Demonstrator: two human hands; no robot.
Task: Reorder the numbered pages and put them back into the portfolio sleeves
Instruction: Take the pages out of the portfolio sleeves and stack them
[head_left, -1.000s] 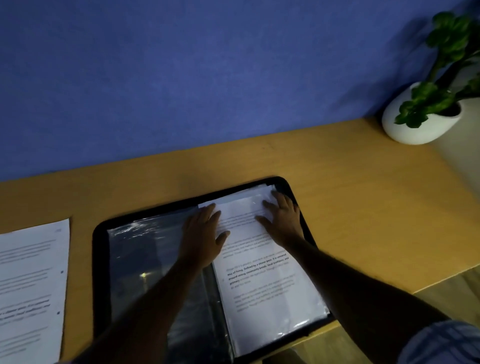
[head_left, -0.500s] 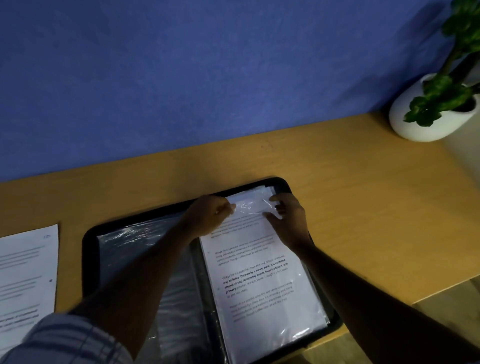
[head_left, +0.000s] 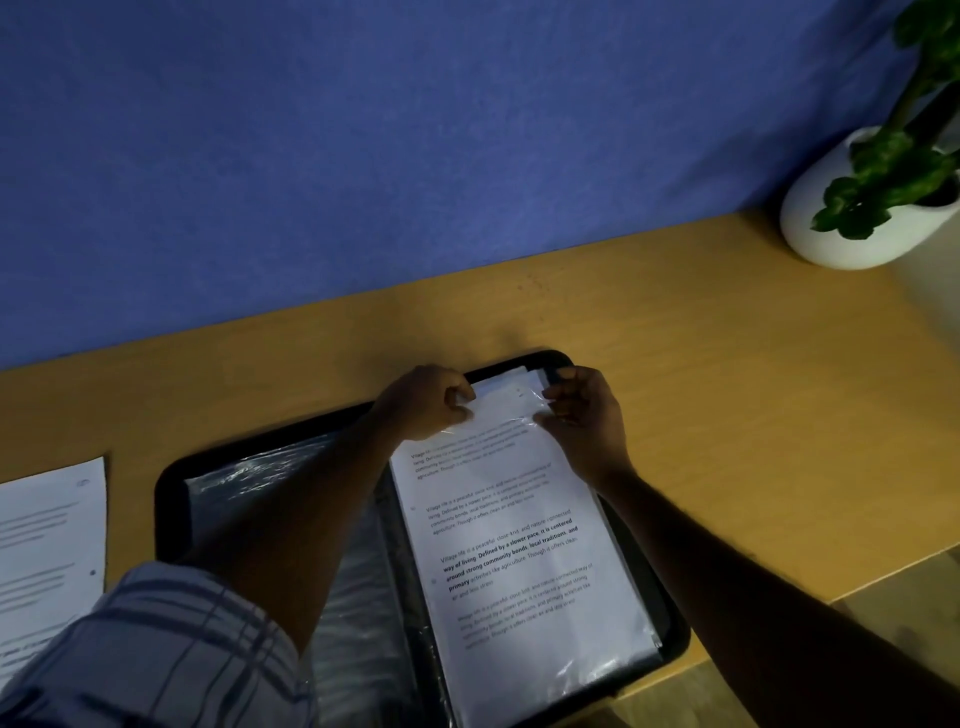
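Note:
A black portfolio (head_left: 171, 483) lies open on the wooden desk, with empty clear sleeves (head_left: 358, 613) on its left half. On the right half lies a printed page (head_left: 519, 551) under a clear plastic sleeve. My left hand (head_left: 426, 402) pinches the sleeve's top edge at the left corner. My right hand (head_left: 584, 410) pinches the same top edge at the right corner. A strip of white paper (head_left: 506, 392) shows between the two hands. More sheets lie stacked underneath.
Another printed page (head_left: 47, 551) lies on the desk (head_left: 727, 395) left of the portfolio. A white pot with a green plant (head_left: 862, 208) stands at the back right corner. A blue wall runs along the desk's far edge. The desk's front edge is at lower right.
Both hands went from lying flat on the page to pinching the sleeve's top edge, and moved up toward the portfolio's far rim.

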